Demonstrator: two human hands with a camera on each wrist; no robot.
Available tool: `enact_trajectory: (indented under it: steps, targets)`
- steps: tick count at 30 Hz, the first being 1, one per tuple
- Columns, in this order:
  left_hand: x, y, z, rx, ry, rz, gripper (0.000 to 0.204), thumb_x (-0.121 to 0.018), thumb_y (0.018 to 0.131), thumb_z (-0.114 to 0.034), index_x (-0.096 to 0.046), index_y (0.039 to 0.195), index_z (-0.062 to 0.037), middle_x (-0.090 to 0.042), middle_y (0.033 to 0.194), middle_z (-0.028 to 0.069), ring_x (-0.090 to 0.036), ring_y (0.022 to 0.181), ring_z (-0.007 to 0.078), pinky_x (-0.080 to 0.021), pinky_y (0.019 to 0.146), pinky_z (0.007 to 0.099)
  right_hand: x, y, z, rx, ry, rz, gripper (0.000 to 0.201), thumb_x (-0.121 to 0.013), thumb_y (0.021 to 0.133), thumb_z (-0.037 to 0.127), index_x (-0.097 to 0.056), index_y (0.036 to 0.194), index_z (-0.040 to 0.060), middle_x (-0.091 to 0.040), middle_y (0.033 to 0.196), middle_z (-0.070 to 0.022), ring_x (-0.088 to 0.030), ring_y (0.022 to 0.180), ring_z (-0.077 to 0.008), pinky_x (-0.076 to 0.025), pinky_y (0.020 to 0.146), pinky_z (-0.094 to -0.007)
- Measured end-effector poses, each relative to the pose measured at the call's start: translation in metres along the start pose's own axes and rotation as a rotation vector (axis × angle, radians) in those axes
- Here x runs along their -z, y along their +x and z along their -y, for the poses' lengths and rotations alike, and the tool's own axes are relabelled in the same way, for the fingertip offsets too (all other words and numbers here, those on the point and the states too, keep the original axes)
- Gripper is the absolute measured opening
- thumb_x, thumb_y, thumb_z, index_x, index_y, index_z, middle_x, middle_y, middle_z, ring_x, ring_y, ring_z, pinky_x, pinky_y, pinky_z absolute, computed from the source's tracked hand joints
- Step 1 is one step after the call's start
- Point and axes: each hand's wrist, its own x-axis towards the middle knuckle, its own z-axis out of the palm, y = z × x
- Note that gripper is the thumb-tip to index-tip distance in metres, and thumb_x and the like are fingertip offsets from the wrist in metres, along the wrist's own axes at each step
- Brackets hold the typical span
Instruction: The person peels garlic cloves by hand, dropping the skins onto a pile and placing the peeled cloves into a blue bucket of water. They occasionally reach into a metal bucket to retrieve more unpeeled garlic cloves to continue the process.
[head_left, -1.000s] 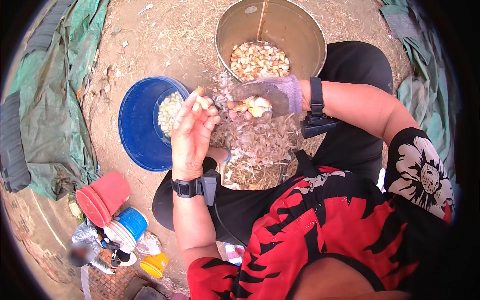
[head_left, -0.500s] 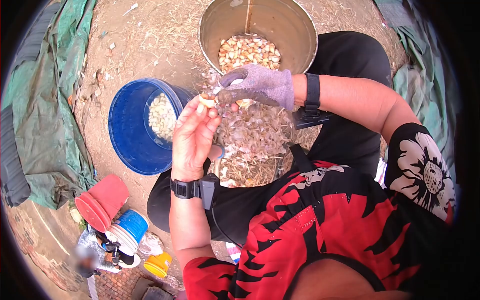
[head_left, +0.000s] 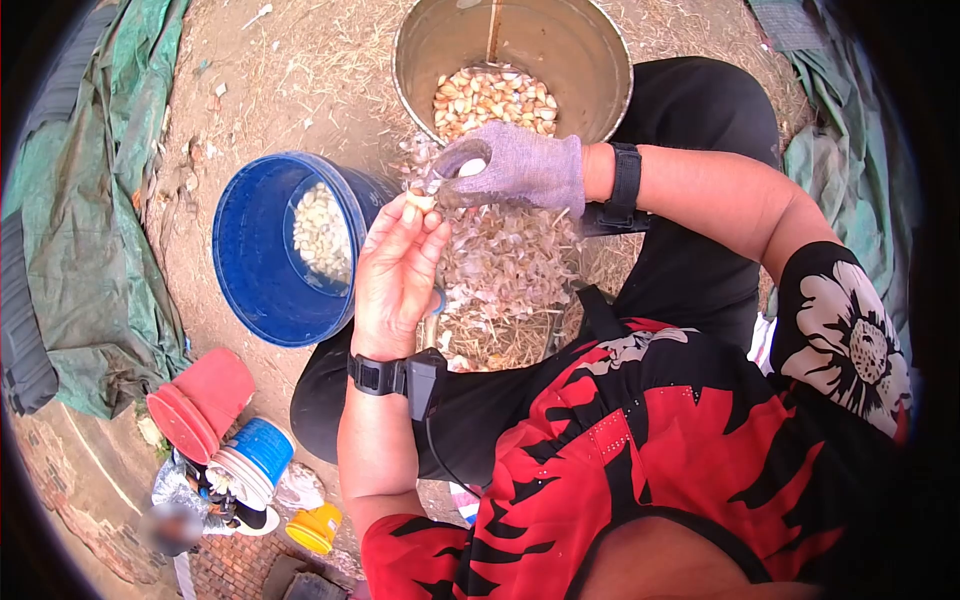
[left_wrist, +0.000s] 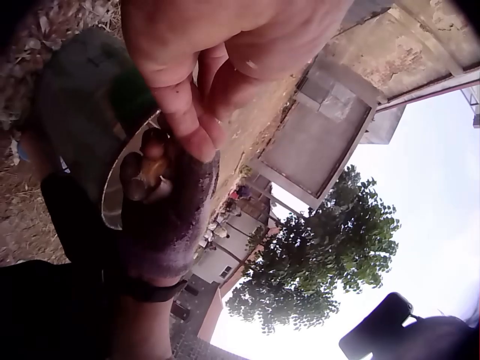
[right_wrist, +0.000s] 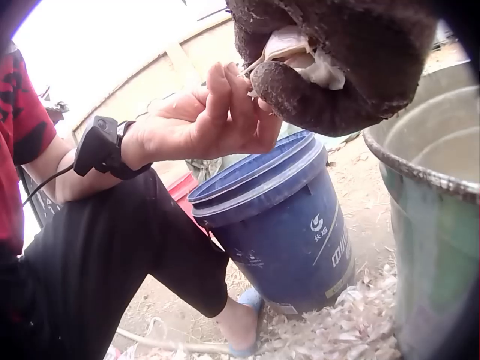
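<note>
My bare left hand [head_left: 398, 265] pinches a garlic clove [head_left: 422, 202] between thumb and fingertips. Meeting it from the other side is my right hand [head_left: 525, 170] in a dirty mauve work glove, its fingers curled round more garlic. In the right wrist view, pale garlic with papery skin [right_wrist: 289, 45] shows between the gloved thumb and fingers. The left wrist view shows brownish cloves [left_wrist: 154, 169] inside the glove. Below both hands lies a heap of garlic skins [head_left: 510, 255]. Peeled white cloves [head_left: 322, 230] lie in the blue bucket [head_left: 255, 310] by the left hand.
A tall round bin [head_left: 570, 60] beyond the right hand holds unpeeled cloves [head_left: 495, 100]. Green tarpaulins [head_left: 100, 260] lie at both sides. Red [head_left: 205, 395] and yellow [head_left: 313, 530] buckets stand behind on the left, near another person [head_left: 185, 500]. Straw litters the ground.
The gloved hand has turned over from palm up, showing its cloves, to palm down, and moved left to meet the left hand's fingertips. The left hand keeps pinching garlic.
</note>
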Motion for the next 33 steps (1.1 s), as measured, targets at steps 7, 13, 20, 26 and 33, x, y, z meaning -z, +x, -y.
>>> enact_trajectory:
  steps: [7,13,20,26,33]
  targets:
    - [0.002,0.001,0.006,0.003,0.017,-0.003,0.024,-0.06,0.095,-0.004,-0.056,0.118,0.0016,-0.064,0.104,0.0079,-0.064,0.094,0.017,-0.056,0.089,0.0299,-0.001,0.0,0.001,0.037,-0.214,0.012,0.039,-0.068,0.09,0.033,-0.066,0.116,0.0046,-0.07,0.101,-0.0059,-0.063,0.091,-0.0124,-0.05,0.085,-0.0299]
    - [-0.016,0.001,0.006,-0.195,0.287,-0.007,0.019,-0.059,0.097,-0.009,-0.057,0.115,-0.0022,-0.064,0.1,0.007,-0.064,0.081,0.0157,-0.059,0.078,0.0304,-0.001,-0.002,0.004,-0.236,0.226,0.012,0.028,-0.066,0.089,0.034,-0.071,0.104,0.011,-0.067,0.084,-0.0012,-0.057,0.073,-0.0113,-0.047,0.067,-0.029]
    - [-0.022,0.001,0.011,-0.409,0.697,-0.1,0.017,-0.058,0.098,-0.012,-0.057,0.111,-0.0007,-0.066,0.089,0.0089,-0.064,0.073,0.0142,-0.056,0.068,0.03,-0.006,0.001,-0.006,-0.072,0.369,0.015,0.024,-0.066,0.09,0.032,-0.071,0.098,0.0098,-0.063,0.08,0.0017,-0.053,0.072,-0.0078,-0.042,0.066,-0.0252]
    - [-0.026,-0.002,0.014,-0.461,0.729,-0.059,0.016,-0.059,0.098,-0.012,-0.059,0.109,-0.0003,-0.064,0.086,0.008,-0.062,0.071,0.0147,-0.054,0.069,0.0295,-0.005,0.006,-0.003,-0.072,0.411,0.124,0.024,-0.066,0.09,0.031,-0.071,0.094,0.0085,-0.063,0.079,0.0015,-0.055,0.076,-0.008,-0.043,0.069,-0.0255]
    - [-0.032,-0.019,-0.008,-0.485,0.727,-0.15,0.023,-0.06,0.097,-0.015,-0.061,0.115,-0.0005,-0.064,0.084,0.0061,-0.06,0.069,0.0114,-0.051,0.064,0.026,-0.012,-0.002,0.004,-0.282,0.137,-0.007,0.023,-0.064,0.089,0.031,-0.07,0.093,0.009,-0.062,0.076,0.0016,-0.054,0.071,-0.006,-0.043,0.059,-0.0252]
